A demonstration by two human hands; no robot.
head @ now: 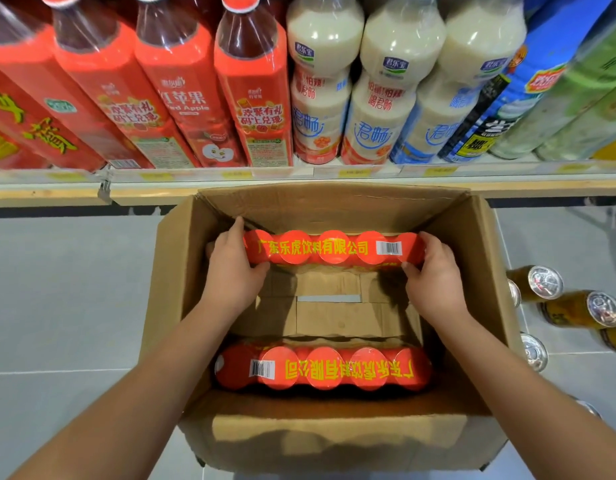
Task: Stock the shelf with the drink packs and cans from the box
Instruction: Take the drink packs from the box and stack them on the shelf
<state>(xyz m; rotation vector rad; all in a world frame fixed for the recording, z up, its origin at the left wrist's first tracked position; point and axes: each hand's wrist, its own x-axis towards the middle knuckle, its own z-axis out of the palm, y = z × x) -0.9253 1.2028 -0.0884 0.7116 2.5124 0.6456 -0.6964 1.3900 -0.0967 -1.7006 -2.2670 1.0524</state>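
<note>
An open cardboard box (486, 271) stands on the floor below the shelf (299, 174). Inside, a red shrink-wrapped drink pack (320, 249) with yellow lettering lies along the far wall. My left hand (233, 268) grips its left end and my right hand (434, 271) grips its right end. A second red drink pack (320, 368) lies along the near wall of the box. Brown cardboard shows on the box bottom between the two packs. Several gold cans (545, 284) with silver tops stand on the floor to the right of the box.
The shelf holds red apple-drink bottles (181, 84), white milk-drink bottles (386, 91) and blue and green bottles (542, 98) at the right. Grey tiled floor (74, 289) spreads to the left of the box. The near box flap (334, 438) folds toward me.
</note>
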